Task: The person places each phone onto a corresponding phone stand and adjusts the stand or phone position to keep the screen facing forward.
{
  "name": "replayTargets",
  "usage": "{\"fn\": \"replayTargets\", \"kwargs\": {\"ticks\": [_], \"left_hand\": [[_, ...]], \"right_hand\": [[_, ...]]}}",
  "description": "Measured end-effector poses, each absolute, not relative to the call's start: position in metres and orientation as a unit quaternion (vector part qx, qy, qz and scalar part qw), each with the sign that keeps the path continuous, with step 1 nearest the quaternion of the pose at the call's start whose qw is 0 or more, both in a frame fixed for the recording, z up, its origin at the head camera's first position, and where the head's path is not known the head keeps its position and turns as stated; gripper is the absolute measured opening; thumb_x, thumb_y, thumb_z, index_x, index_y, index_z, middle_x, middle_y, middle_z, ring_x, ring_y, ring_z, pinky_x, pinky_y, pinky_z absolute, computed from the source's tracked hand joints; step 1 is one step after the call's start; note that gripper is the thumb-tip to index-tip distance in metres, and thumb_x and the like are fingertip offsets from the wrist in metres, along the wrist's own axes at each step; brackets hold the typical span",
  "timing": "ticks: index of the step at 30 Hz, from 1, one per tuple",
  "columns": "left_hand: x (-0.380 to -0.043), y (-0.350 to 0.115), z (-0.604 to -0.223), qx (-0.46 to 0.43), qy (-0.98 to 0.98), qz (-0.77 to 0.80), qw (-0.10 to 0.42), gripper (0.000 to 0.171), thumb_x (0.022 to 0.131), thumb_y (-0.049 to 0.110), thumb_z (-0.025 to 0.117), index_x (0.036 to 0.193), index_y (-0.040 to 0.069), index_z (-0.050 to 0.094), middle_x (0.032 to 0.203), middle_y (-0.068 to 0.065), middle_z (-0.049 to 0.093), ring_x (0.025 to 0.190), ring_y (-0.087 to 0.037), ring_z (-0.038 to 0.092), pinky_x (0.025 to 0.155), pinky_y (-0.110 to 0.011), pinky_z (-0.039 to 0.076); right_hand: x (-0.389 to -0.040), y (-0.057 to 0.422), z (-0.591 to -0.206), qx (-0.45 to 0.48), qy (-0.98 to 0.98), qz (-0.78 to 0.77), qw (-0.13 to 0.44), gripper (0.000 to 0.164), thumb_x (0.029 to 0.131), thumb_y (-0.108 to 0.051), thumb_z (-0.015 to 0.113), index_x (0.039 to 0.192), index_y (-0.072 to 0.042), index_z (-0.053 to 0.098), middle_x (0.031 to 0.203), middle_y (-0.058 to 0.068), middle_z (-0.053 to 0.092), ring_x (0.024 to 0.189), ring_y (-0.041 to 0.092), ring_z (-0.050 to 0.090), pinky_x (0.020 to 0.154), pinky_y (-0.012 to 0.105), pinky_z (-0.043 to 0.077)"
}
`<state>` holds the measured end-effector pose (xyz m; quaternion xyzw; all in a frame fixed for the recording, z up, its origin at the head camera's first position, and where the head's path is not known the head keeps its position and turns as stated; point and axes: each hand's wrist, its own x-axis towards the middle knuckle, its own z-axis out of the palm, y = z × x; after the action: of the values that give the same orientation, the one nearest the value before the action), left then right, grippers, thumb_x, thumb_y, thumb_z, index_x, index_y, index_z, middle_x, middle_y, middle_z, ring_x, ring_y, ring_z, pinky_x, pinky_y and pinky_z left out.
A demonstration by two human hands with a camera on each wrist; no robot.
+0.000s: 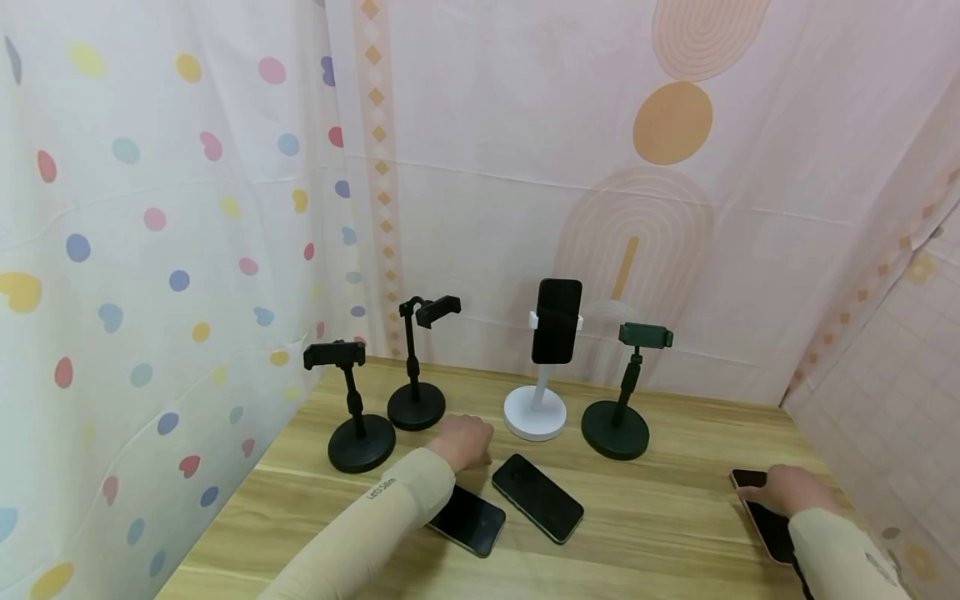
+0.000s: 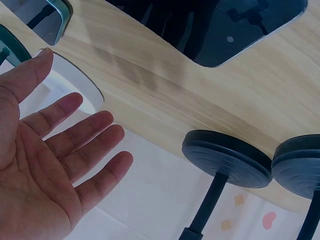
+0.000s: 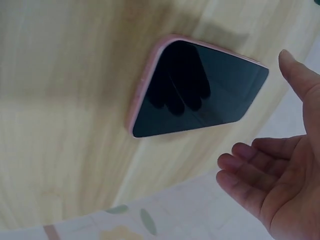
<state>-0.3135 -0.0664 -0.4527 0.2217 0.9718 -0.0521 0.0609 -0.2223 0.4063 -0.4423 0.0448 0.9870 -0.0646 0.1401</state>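
My left hand (image 1: 463, 442) hovers over the table with its fingers spread and nothing held, as the left wrist view shows. Below its sleeve lies a black-screened phone (image 1: 474, 523), partly covered by the forearm. A second phone (image 1: 538, 498) lies at a slant just right of that hand. On the right side, my right hand (image 1: 798, 490) is over a pink-edged phone (image 3: 205, 90) lying screen up. In the right wrist view its thumb is apart from the loosely bent fingers (image 3: 245, 185), with a gap between hand and phone.
Two black phone stands (image 1: 362, 443) are at the back left. A white phone stand (image 1: 535, 414) holds an upright phone (image 1: 557, 321), and a dark green phone stand (image 1: 615, 431) is beside it. Patterned curtains (image 1: 480, 208) hang behind the wooden table (image 1: 660, 517).
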Motion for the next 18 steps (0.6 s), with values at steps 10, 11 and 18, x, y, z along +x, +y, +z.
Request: {"fn": "replayTargets", "kwargs": {"ticks": [10, 11, 18], "left_hand": [[-0.313, -0.065, -0.455, 0.227, 0.971, -0.05, 0.059, 0.025, 0.088, 0.032, 0.076, 0.073, 0.017, 0.064, 0.072, 0.002, 0.062, 0.073, -0.017, 0.064, 0.078, -0.044, 0.054], [-0.314, -0.065, -0.456, 0.227, 0.971, -0.05, 0.058, 0.024, 0.088, 0.032, 0.076, 0.073, 0.017, 0.064, 0.072, 0.002, 0.063, 0.073, -0.017, 0.064, 0.078, -0.044, 0.054], [-0.312, -0.063, -0.454, 0.226, 0.971, -0.06, 0.056, 0.024, 0.088, 0.032, 0.076, 0.074, 0.017, 0.065, 0.075, 0.001, 0.064, 0.076, -0.017, 0.064, 0.081, -0.045, 0.053]], "right_hand": [[-0.212, 0.411, -0.455, 0.085, 0.981, -0.065, 0.159, 0.084, 0.089, -0.062, 0.062, 0.111, 0.02, 0.061, 0.111, 0.042, 0.057, 0.098, 0.056, 0.058, 0.084, 0.062, 0.047], [-0.212, 0.412, -0.456, 0.087, 0.981, -0.066, 0.161, 0.085, 0.088, -0.062, 0.062, 0.111, 0.02, 0.061, 0.112, 0.042, 0.057, 0.098, 0.057, 0.057, 0.084, 0.063, 0.047], [-0.209, 0.413, -0.463, 0.103, 0.977, -0.07, 0.176, 0.088, 0.088, -0.064, 0.059, 0.113, 0.02, 0.06, 0.114, 0.044, 0.055, 0.1, 0.057, 0.057, 0.085, 0.063, 0.047]]}}
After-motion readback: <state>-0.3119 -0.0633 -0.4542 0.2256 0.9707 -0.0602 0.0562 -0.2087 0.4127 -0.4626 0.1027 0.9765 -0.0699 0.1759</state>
